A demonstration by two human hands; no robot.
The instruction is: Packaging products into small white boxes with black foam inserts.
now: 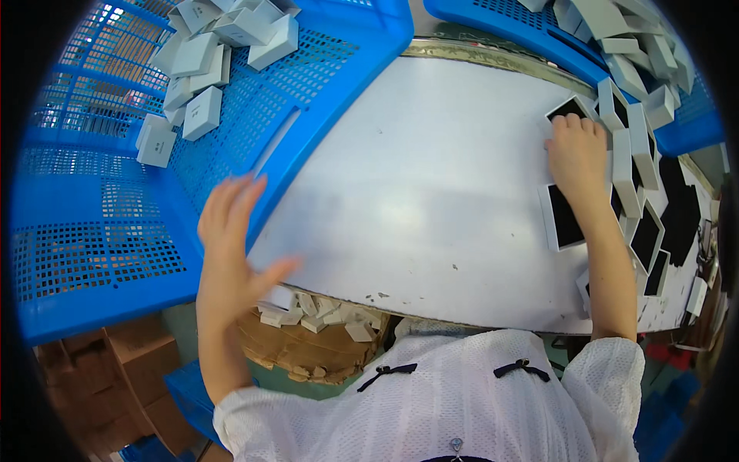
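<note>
A black-lined tray (570, 108) lies at the tabletop's (431, 177) far right; the right hand (576, 154) rests on it, fingers bent down, grip unclear. More trays (643, 231) crowd beside it. The left hand (231, 239) hovers empty, fingers spread, over the blue crate's (100, 254) rim.

Open table (431, 192) between blue crates (100, 254)

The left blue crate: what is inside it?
Small grey-white boxes are piled at the far end of the left blue crate; its near floor is bare mesh. The left hand hovers over its rim, hiding part.
</note>
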